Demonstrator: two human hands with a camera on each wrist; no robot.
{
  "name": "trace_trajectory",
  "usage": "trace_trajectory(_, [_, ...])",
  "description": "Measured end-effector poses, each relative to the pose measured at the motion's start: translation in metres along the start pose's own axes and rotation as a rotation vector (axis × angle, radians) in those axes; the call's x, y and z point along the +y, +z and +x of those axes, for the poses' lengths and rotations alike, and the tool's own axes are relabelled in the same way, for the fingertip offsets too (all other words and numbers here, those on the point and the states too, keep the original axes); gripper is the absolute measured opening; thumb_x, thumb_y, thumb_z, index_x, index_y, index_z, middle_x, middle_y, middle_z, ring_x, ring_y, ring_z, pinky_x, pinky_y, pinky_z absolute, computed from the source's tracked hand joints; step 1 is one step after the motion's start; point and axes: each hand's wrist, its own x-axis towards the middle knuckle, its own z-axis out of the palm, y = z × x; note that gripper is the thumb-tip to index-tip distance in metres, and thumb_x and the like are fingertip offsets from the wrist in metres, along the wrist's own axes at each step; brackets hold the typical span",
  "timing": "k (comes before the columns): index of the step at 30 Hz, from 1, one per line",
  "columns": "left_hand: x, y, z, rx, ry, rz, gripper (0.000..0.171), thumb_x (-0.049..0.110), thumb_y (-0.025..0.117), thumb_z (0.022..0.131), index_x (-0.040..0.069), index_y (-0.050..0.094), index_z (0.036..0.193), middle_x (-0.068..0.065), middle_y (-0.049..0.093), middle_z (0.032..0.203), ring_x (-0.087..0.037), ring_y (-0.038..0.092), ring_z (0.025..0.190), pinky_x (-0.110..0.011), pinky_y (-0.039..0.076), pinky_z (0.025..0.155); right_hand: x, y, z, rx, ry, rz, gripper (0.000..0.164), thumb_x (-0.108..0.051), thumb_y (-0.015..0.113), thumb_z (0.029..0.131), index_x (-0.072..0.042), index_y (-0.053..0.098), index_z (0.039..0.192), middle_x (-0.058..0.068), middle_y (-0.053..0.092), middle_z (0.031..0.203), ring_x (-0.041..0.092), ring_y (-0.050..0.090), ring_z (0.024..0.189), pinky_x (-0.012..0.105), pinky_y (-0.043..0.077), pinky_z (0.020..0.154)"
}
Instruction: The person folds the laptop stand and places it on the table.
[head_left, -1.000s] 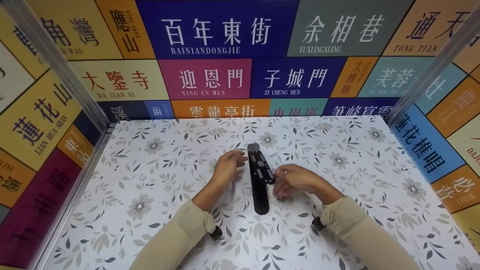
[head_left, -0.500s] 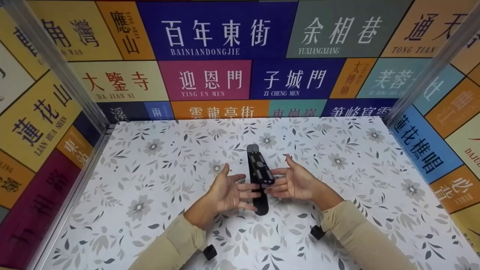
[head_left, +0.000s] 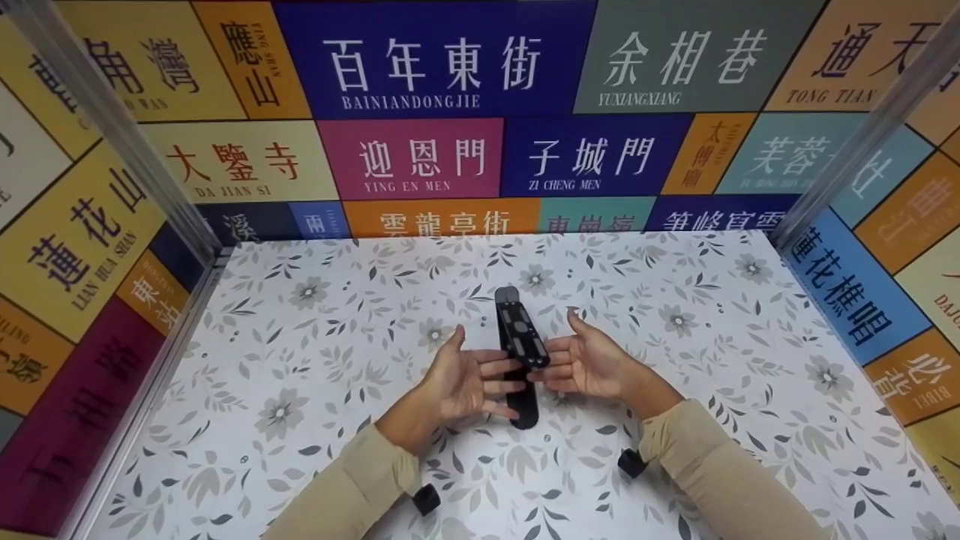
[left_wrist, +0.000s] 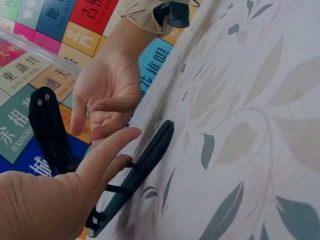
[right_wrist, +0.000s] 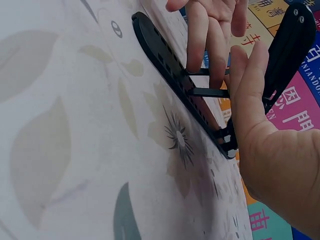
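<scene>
A black folding stand (head_left: 515,319) rests on the table, its long base bar (right_wrist: 167,57) lying flat and its upper arm (left_wrist: 47,125) tilted up from the hinged end. Thin struts (right_wrist: 207,93) rise between the two parts. My left hand (head_left: 456,382), palm turned up and fingers spread, reaches from the left so that its fingertips overlap the base and the raised arm's lower end. From the right, my right hand (head_left: 596,365) extends relaxed fingers to the arm's raised end, thumb pointing up. In the right wrist view, left fingers (right_wrist: 216,55) come right at the struts.
White cloth with grey leaves and flowers covers the table (head_left: 337,315). Panels with coloured Chinese lettering (head_left: 442,71) stand behind and on both sides, with metal posts (head_left: 142,127) at the corners. A small black device (head_left: 426,499) hangs at each cuff.
Both hands have turned palm up and spread their fingers. The left hand has come down from beside the stand's far end to its raised arm. The stand stays in place.
</scene>
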Motion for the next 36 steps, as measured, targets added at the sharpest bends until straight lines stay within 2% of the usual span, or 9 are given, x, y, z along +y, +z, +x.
trace_trajectory(6, [0.005, 0.004, 0.002, 0.002, -0.001, 0.016, 0.098, 0.074, 0.010, 0.100, -0.003, 0.018, 0.160, -0.021, 0.028, 0.166, -0.045, 0.033, 0.149, -0.077, 0.035, 0.107, -0.005, 0.002, 0.000, 0.006, -0.010, -0.020, 0.087, -0.069, 0.011, 0.103, 0.000, 0.061, 0.125, 0.013, 0.078, 0.105, 0.020, 0.075, 0.085, 0.030, 0.062, 0.078])
trace_trajectory(10, [0.009, 0.005, 0.003, 0.012, 0.007, 0.045, 0.097, 0.073, 0.012, 0.101, -0.004, 0.022, 0.159, -0.021, 0.032, 0.164, -0.042, 0.037, 0.148, -0.077, 0.036, 0.106, -0.010, 0.004, 0.003, 0.031, -0.019, -0.050, 0.087, -0.071, 0.014, 0.102, -0.002, 0.065, 0.119, 0.012, 0.079, 0.103, 0.016, 0.073, 0.076, 0.027, 0.061, 0.074])
trace_trajectory(12, [0.011, 0.006, 0.004, 0.024, 0.015, 0.058, 0.095, 0.072, 0.013, 0.102, -0.004, 0.024, 0.158, -0.021, 0.036, 0.162, -0.041, 0.040, 0.147, -0.077, 0.037, 0.106, -0.013, 0.005, 0.005, 0.056, -0.026, -0.069, 0.086, -0.070, 0.015, 0.102, -0.002, 0.063, 0.121, 0.012, 0.078, 0.104, 0.016, 0.073, 0.077, 0.026, 0.060, 0.072])
trace_trajectory(18, [0.019, 0.009, 0.008, 0.067, 0.051, 0.100, 0.088, 0.067, 0.014, 0.105, -0.003, 0.029, 0.157, -0.019, 0.048, 0.156, -0.041, 0.048, 0.142, -0.073, 0.038, 0.108, -0.020, 0.009, 0.013, 0.157, -0.050, -0.114, 0.084, -0.066, 0.016, 0.104, 0.003, 0.048, 0.139, 0.013, 0.076, 0.115, 0.025, 0.076, 0.100, 0.027, 0.060, 0.078])
trace_trajectory(24, [0.027, 0.009, 0.021, 0.093, 0.097, 0.115, 0.087, 0.066, 0.019, 0.105, -0.003, 0.025, 0.158, -0.020, 0.040, 0.160, -0.042, 0.048, 0.141, -0.070, 0.037, 0.111, -0.026, 0.011, 0.024, 0.246, -0.087, -0.168, 0.080, -0.068, 0.028, 0.103, 0.001, 0.046, 0.140, 0.009, 0.077, 0.110, 0.022, 0.075, 0.098, 0.029, 0.059, 0.083])
trace_trajectory(27, [0.029, 0.009, 0.030, 0.116, 0.146, 0.110, 0.080, 0.059, 0.034, 0.106, -0.003, 0.028, 0.157, -0.023, 0.040, 0.160, -0.043, 0.052, 0.137, -0.064, 0.040, 0.113, -0.026, 0.014, 0.030, 0.282, -0.132, -0.167, 0.065, -0.058, 0.044, 0.104, -0.001, 0.051, 0.134, 0.005, 0.077, 0.102, 0.019, 0.075, 0.093, 0.030, 0.059, 0.086])
trace_trajectory(31, [0.029, 0.011, 0.039, 0.167, 0.236, 0.147, 0.056, 0.031, 0.056, 0.105, -0.005, 0.046, 0.147, -0.021, 0.061, 0.140, -0.032, 0.067, 0.118, -0.047, 0.051, 0.108, -0.024, 0.018, 0.037, 0.299, -0.222, -0.157, 0.043, -0.028, 0.061, 0.103, 0.002, 0.053, 0.134, 0.002, 0.078, 0.096, 0.015, 0.075, 0.088, 0.029, 0.060, 0.083])
trace_trajectory(34, [0.028, 0.011, 0.043, 0.201, 0.290, 0.184, 0.044, 0.010, 0.062, 0.100, -0.009, 0.054, 0.139, -0.016, 0.073, 0.117, -0.022, 0.074, 0.102, -0.034, 0.059, 0.096, -0.023, 0.021, 0.040, 0.302, -0.267, -0.145, 0.046, -0.011, 0.065, 0.100, 0.008, 0.048, 0.138, 0.002, 0.077, 0.094, 0.012, 0.074, 0.083, 0.026, 0.061, 0.074])
trace_trajectory(36, [0.027, 0.010, 0.044, 0.212, 0.311, 0.202, 0.043, 0.001, 0.063, 0.096, -0.012, 0.055, 0.137, -0.015, 0.075, 0.109, -0.019, 0.075, 0.096, -0.029, 0.060, 0.090, -0.023, 0.021, 0.042, 0.311, -0.268, -0.135, 0.049, -0.006, 0.065, 0.098, 0.009, 0.045, 0.140, 0.002, 0.076, 0.094, 0.011, 0.073, 0.080, 0.023, 0.061, 0.071])
